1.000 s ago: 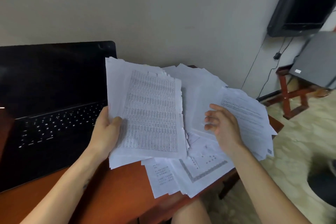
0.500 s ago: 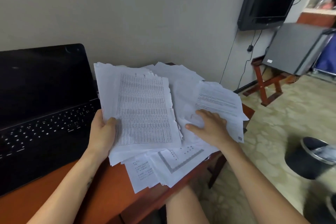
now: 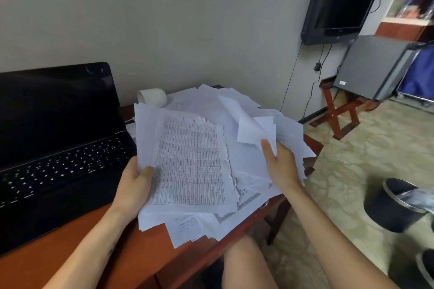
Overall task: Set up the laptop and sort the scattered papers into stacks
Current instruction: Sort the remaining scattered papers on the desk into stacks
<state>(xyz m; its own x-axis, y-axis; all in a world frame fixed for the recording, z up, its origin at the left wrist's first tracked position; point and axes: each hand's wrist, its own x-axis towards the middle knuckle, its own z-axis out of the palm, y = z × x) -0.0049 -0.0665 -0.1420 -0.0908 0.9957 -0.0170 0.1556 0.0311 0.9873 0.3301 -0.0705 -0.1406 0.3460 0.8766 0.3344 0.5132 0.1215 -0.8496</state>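
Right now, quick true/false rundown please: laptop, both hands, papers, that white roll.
1. The laptop is open, screen dark. True.
2. The left hand grips a paper bundle topped by a printed table. True.
3. The right hand rests on the keyboard. False: it pinches a curled sheet raised above the loose pile.
4. The white roll is on the floor. False: it lies on the desk, behind the papers.

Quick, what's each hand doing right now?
Left hand: grips the paper stack.
Right hand: pinches a curled loose sheet.
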